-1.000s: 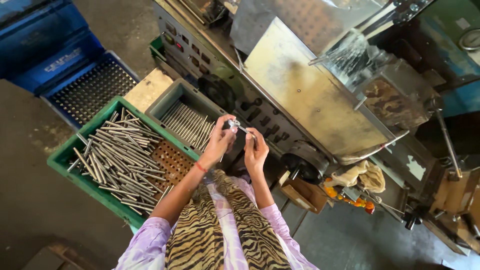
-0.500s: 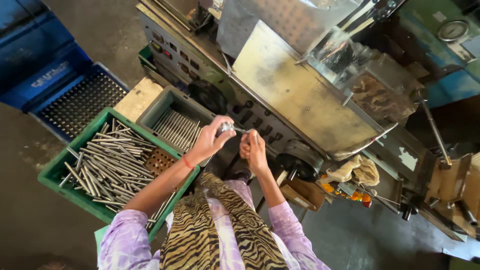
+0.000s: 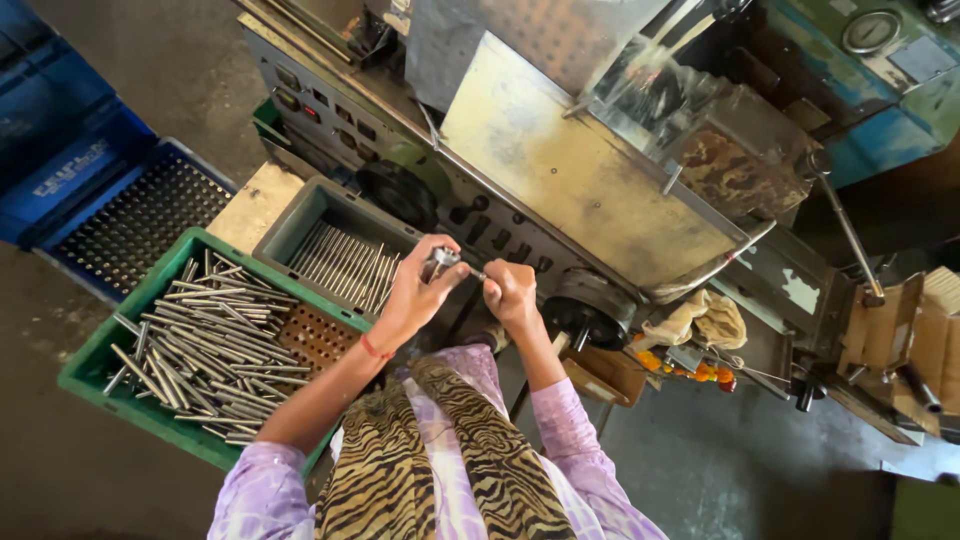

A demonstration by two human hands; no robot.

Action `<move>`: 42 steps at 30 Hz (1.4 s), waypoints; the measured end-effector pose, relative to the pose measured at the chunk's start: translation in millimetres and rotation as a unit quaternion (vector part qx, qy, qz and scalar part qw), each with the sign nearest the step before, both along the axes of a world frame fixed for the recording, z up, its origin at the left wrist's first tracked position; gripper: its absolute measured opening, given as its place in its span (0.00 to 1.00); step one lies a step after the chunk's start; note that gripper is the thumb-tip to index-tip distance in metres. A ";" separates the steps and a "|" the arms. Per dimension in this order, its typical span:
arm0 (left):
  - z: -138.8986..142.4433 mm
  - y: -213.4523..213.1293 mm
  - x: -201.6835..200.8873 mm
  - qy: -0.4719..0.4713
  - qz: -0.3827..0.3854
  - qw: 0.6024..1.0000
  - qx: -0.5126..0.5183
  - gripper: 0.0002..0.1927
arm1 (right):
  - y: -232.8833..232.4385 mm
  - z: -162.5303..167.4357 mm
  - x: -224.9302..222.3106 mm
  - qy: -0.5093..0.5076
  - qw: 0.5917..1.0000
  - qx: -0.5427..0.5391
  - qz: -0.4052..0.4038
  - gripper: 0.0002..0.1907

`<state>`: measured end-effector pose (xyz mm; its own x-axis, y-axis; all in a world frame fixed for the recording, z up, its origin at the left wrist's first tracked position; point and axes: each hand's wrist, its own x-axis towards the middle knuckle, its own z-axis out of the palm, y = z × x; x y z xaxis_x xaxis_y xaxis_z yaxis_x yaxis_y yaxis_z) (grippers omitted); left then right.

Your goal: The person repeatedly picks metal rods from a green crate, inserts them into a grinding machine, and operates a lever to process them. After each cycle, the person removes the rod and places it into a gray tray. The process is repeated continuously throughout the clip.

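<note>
I hold a small metal part [image 3: 441, 262] in front of my chest, just before the machine [image 3: 590, 180]. My left hand [image 3: 415, 295] is curled around it, fingers closed on its body, and my right hand [image 3: 510, 292] pinches the thin pin sticking out of its end. Below my left arm, a green crate [image 3: 110, 385] holds loose steel rods [image 3: 205, 345]; beside it, a grey tray [image 3: 300, 215] holds more rods in a neat row.

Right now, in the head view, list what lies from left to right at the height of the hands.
Blue perforated crate → green crate of metal rods → grey tray of rods → left hand holding a small metal part → right hand → yellowish rag → cardboard box.
</note>
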<state>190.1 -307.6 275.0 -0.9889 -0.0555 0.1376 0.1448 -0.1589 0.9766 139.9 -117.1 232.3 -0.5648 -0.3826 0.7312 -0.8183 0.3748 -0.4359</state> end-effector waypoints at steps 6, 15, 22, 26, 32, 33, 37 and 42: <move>13.6 10.2 9.3 0.019 -0.002 1.000 -0.003 0.12 | 10.6 9.3 10.5 -0.001 1.000 0.000 -0.024 0.23; 39.5 -6.9 2.9 -0.056 -0.138 0.981 0.125 0.10 | 24.4 82.9 32.0 -0.368 0.914 -0.014 0.170 0.21; 39.3 7.8 6.0 -0.076 -0.155 0.959 0.225 0.10 | 36.8 95.3 23.5 -0.394 0.888 -0.093 0.217 0.17; 29.1 19.8 5.3 -0.095 -0.119 0.966 0.207 0.10 | 46.0 69.9 13.8 -0.402 0.876 -0.132 0.230 0.22; 14.6 19.7 -2.4 -0.118 -0.076 0.979 0.149 0.09 | 21.8 18.1 27.1 -0.509 0.720 -0.379 0.280 0.24; 13.8 18.7 -1.6 -0.114 -0.077 0.980 0.142 0.09 | 17.8 13.8 30.0 -0.502 0.715 -0.396 0.284 0.24; 11.5 15.9 9.2 -0.083 -0.067 0.986 0.130 0.10 | 16.0 16.5 37.3 -0.488 0.714 -0.398 0.307 0.24; -14.8 11.7 5.9 -0.195 -0.121 0.942 0.243 0.09 | 18.6 33.2 47.7 -0.472 0.837 -0.249 0.117 0.22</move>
<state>195.9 -295.9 260.2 -0.9507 0.2157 -0.2230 -0.3086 -0.5833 0.7513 187.5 -98.5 265.5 -0.9335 -0.3435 0.1028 -0.0462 -0.1690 -0.9845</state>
